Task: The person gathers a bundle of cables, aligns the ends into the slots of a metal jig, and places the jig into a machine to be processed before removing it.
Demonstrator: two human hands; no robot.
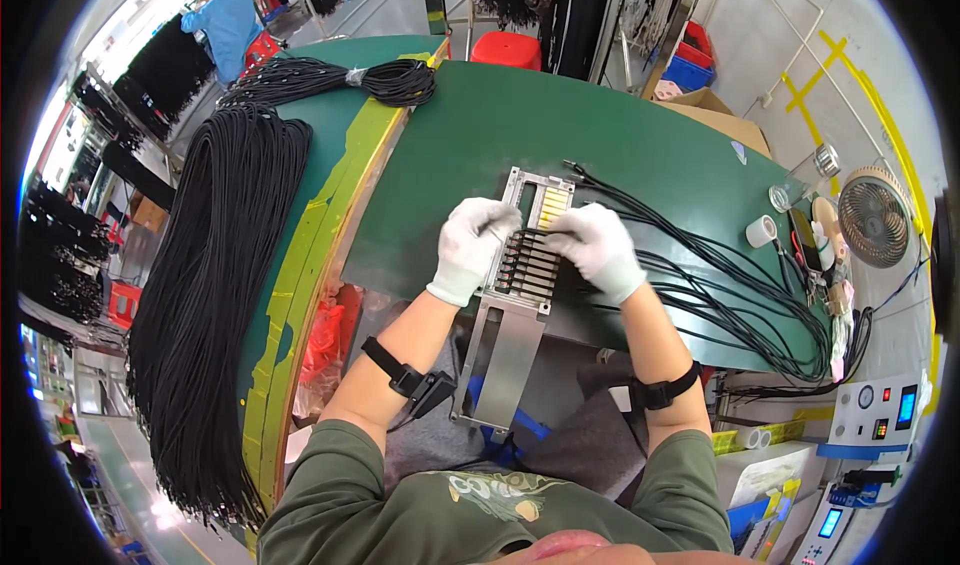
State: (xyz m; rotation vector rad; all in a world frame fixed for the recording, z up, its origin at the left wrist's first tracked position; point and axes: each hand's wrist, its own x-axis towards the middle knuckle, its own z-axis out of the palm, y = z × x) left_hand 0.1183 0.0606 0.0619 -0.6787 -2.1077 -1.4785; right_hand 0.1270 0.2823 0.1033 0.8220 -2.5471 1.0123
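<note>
A silver metal fixture (515, 315) with a row of parallel slots lies across the table's front edge. Black cable ends (525, 270) fill several of its nearer slots; farther slots show pale yellow strips (553, 205). Both my hands wear white gloves. My left hand (472, 250) is closed in a pinch at the fixture's left side. From the right, my right hand (602, 252) pinches too, over the slots. Between the fingertips runs a short stretch of black cable (534, 234), which both hands seem to grip; its tip is hidden.
Loose black cables (720, 260) spread over the green table (450, 135) to the right. A thick cable bundle (215, 295) hangs over a yellow-taped ledge (320, 235) at left. A small fan (873, 217) and tape roll (761, 231) stand at right. Farther off, a person in blue (225, 30) sits.
</note>
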